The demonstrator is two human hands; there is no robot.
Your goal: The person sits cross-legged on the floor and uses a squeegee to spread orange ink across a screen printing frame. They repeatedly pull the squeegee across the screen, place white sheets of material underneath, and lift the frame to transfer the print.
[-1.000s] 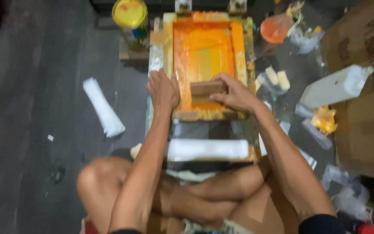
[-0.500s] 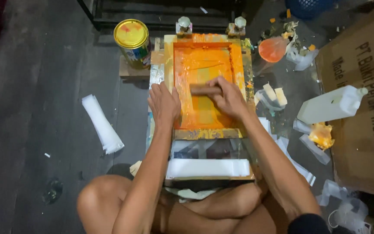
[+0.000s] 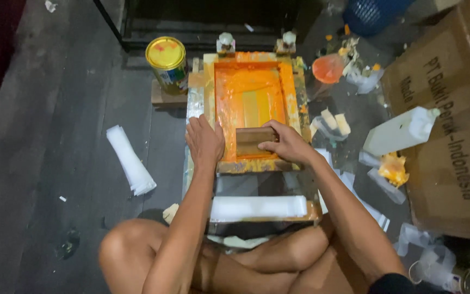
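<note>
The person is wearing no sleeves on the forearms, and both arms are showing bare down to the left hand (image 3: 205, 142) and right hand (image 3: 288, 144). The legs are showing bare too. A dark sleeve edge is peeking in near the right shoulder.
</note>
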